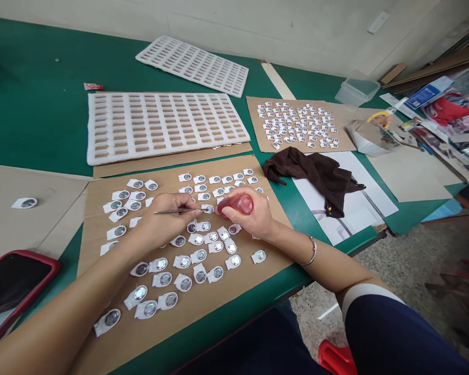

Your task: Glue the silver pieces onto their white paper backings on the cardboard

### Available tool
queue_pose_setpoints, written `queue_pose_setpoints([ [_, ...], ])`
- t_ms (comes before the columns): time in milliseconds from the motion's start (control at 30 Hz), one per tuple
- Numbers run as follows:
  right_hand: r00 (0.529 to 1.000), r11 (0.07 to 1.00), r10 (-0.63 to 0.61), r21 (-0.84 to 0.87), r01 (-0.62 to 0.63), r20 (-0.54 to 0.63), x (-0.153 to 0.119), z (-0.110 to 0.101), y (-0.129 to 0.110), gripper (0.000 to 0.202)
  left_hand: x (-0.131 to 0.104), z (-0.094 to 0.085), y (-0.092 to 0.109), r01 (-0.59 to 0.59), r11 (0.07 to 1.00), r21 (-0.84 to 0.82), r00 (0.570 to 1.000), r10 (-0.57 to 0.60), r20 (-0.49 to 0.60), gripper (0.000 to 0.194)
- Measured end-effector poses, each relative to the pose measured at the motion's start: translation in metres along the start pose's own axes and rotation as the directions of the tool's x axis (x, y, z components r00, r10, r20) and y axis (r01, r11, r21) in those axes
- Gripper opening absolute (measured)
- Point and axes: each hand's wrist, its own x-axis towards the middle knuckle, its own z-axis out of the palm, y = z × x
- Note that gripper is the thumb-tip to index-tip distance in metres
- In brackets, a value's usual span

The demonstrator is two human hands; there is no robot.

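My left hand [168,211] is closed on thin metal tweezers [167,212], their back end sticking out to the left. In my right hand [254,216] a small red squeeze bottle [240,204] lies tilted, its narrow end toward the left. Between the two hands sits a small white piece with a round silver disc [207,208]; my left fingertips are right beside it, and I cannot tell whether the tweezers or bottle tip touches it. Many similar disc pieces [164,279] lie in loose rows on a cardboard sheet [203,323] under my hands.
Beyond the sheet lie white slotted trays [150,125]. A second cardboard [254,117] bears more disc pieces. A brown cloth [312,174] lies on white paper at the right. A red-cased phone [19,286] is at the left. Clutter and a clear plastic box [357,89] stand far right.
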Motion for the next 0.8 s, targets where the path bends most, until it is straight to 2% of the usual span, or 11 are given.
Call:
queue_pose_setpoints([
  [267, 0.999, 0.999, 0.033, -0.012, -0.032, 0.015, 0.0002, 0.0009, 0.0000, 0.026, -0.0005, -0.0002, 0.0001, -0.002, 1.000, -0.005, 1.000, 0.002, -0.010, 0.014],
  [800, 1.000, 1.000, 0.014, -0.022, -0.014, 0.028, 0.0010, 0.0045, -0.0017, 0.028, 0.0011, 0.0001, -0.0019, 0.019, 1.000, 0.007, 1.000, -0.019, 0.003, 0.014],
])
